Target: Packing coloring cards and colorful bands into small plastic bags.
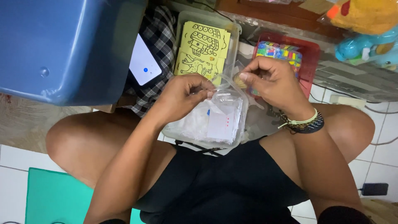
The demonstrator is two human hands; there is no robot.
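Note:
My left hand (182, 93) and my right hand (269, 81) are raised over my lap, each pinching an edge of a small clear plastic bag (226, 85) stretched between them. Something small and yellowish shows inside the bag near my right fingers. Just below the hands a clear plastic tub (238, 137) rests on my knees, filled with more clear bags and white slips. My right wrist carries several bracelets.
A clear tub of yellow picture cards (203, 47) lies ahead, with a red tray of colourful small pieces (309, 54) to its right. A big blue bin (62, 45) fills the upper left. A phone (143, 62) lies on checked cloth. Plush toys (365, 25) sit top right. A teal mat (58, 199) covers the floor at the lower left.

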